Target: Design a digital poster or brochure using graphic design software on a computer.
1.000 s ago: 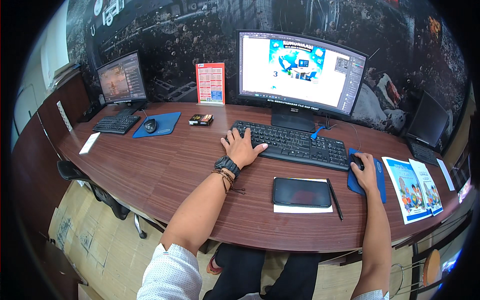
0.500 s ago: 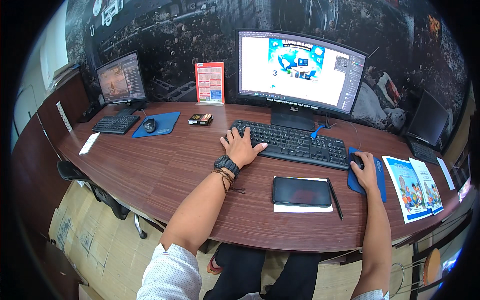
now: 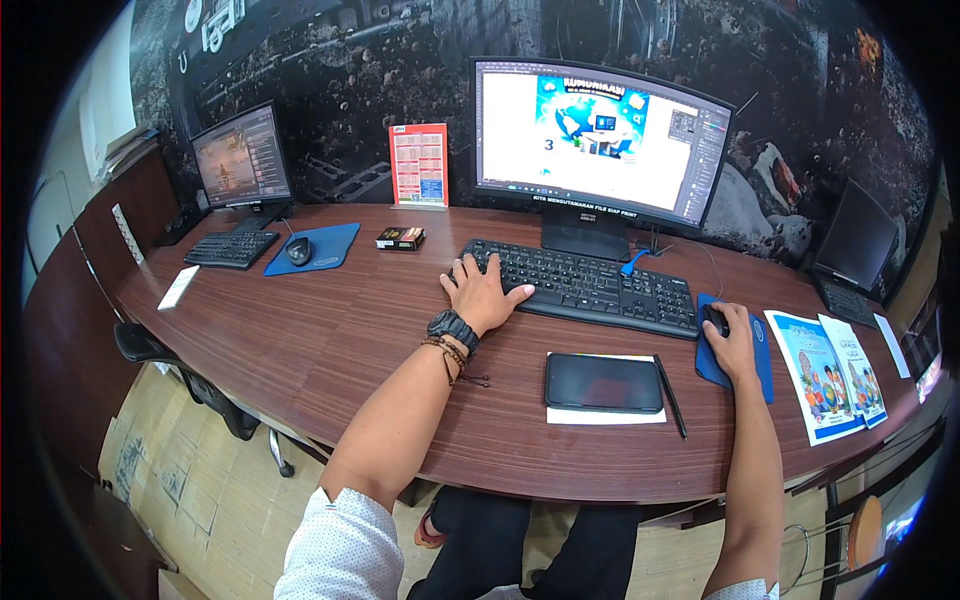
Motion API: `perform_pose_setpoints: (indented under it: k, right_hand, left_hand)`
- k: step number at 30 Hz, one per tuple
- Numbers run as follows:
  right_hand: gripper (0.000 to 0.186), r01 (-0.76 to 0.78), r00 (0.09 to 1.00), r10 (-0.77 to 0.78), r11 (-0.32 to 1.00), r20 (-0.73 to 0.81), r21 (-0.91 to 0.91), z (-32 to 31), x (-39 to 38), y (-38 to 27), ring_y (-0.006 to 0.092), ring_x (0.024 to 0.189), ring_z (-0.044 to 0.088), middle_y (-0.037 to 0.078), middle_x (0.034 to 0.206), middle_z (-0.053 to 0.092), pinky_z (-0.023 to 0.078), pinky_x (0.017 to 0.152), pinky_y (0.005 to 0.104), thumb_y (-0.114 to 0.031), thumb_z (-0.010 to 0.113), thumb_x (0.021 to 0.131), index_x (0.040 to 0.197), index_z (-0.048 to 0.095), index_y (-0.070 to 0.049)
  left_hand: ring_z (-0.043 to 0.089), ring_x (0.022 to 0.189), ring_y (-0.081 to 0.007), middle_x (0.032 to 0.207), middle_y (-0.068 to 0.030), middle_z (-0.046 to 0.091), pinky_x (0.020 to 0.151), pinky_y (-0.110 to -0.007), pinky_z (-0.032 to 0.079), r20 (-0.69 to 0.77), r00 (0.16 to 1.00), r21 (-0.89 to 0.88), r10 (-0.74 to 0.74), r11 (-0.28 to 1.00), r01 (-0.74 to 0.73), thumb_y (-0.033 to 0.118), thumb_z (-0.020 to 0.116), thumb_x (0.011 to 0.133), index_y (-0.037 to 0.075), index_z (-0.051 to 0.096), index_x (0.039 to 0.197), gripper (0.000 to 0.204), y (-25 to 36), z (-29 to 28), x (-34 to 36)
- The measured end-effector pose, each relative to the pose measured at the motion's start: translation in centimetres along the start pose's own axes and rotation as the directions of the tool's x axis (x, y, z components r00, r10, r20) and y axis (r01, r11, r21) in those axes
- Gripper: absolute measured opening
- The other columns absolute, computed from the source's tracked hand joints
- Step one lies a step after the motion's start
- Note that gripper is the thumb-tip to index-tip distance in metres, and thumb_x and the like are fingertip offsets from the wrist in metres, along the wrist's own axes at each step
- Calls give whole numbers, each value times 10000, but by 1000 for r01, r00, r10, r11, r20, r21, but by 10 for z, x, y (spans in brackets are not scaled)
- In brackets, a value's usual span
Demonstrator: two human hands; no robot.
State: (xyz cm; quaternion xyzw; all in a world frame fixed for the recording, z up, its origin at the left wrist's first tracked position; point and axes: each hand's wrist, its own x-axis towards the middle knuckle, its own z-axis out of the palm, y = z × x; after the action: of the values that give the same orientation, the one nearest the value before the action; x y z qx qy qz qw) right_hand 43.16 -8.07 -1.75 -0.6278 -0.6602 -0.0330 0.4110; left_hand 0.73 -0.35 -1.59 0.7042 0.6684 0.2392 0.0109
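Note:
My left hand point(image 3: 480, 297) rests with spread fingers on the left end of a black keyboard point(image 3: 590, 288), its thumb along the front edge. A dark watch point(image 3: 453, 330) and a beaded bracelet are on that wrist. Over at the right, my right hand point(image 3: 731, 342) is closed round a black computer mouse point(image 3: 715, 320) on a blue mouse pad point(image 3: 760, 368); the palm hides part of the mouse. Behind the keyboard stands a curved monitor point(image 3: 680, 140) showing a blue poster design in an editing window.
In front of the keyboard a dark phone point(image 3: 604, 384) lies on white paper beside a black pen point(image 3: 671, 397). Printed booklets point(image 3: 815, 385) lie at right. Leftward are a small box point(image 3: 400, 238), a red-and-white card stand point(image 3: 420, 168), a second mouse point(image 3: 299, 250) and another monitor point(image 3: 242, 160).

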Motion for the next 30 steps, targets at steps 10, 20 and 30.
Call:
perform_pose_setpoints:
  k: [10, 20, 30]
  right_hand:
    - [372, -29, 999, 29, 999, -14, -16, 0, 0, 1, 349, 1141, 572, 168, 1196, 554, 452, 995, 409, -165, 706, 829, 1174, 650, -39]
    - [354, -86, 996, 84, 995, -24, -51, -2, -1, -4, 357, 1127, 574, 159, 1188, 555, 457, 983, 414, -146, 675, 804, 1140, 641, -39]
    - [333, -55, 998, 54, 998, -30, -39, 0, 1, 3, 350, 1121, 577, 156, 1163, 568, 458, 981, 421, -159, 664, 798, 1110, 645, -45]
  left_hand:
    - [226, 1427, -490, 1497, -340, 316, 1124, -681, 135, 15, 1000, 11, -9, 1000, 9, 706, 576, 860, 44, 389, 1497, 938, 1, -2, -1]
    - [229, 1418, -498, 1489, -355, 311, 1111, -692, 147, 17, 1000, -6, -6, 1000, 6, 680, 606, 857, 41, 398, 1492, 925, 1, -1, -2]
    - [227, 1422, -490, 1488, -343, 302, 1111, -702, 149, 42, 999, -5, -2, 1000, 2, 686, 596, 863, 34, 382, 1499, 936, 1, -3, 1]
